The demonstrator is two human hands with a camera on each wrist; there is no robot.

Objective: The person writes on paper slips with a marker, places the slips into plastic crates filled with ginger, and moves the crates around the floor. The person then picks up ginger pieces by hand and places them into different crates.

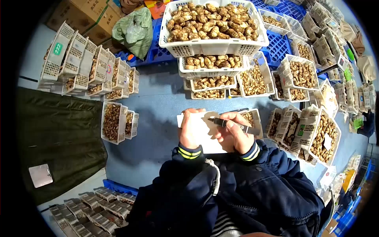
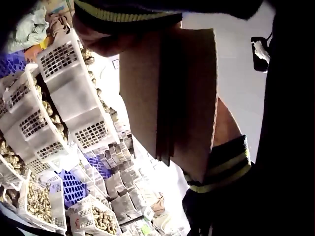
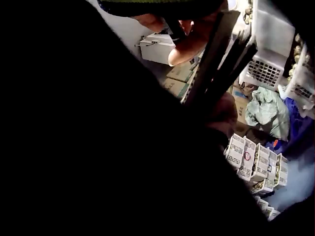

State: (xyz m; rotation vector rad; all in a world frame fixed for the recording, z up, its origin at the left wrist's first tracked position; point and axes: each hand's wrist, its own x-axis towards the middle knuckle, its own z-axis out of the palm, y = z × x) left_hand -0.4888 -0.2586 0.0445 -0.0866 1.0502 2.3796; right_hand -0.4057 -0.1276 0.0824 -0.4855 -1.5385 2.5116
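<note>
My left hand (image 1: 190, 132) grips the left side of a white-faced sheet of card (image 1: 213, 140) in front of the chest. From below, in the left wrist view, brown cardboard (image 2: 140, 88) shows with a dark gap down its middle. In the right wrist view the dark, layered card edges (image 3: 216, 59) appear side-on. A dark marker pen (image 1: 237, 127) lies across my right hand (image 1: 241, 138), pinched between thumb and fingers. Its tip points left, over the upper part of the white face. Both cuffs are navy with yellow and pale stripes.
White perforated crates of brown mushrooms (image 1: 213, 27) are stacked ahead on blue pallets (image 1: 276, 49). More crates stand left (image 1: 114, 122) and right (image 1: 325, 136). Behind are a green sack (image 1: 134, 33) and cardboard boxes (image 1: 81, 17). A dark green cloth (image 1: 63, 138) lies at left with a clipboard (image 1: 40, 175).
</note>
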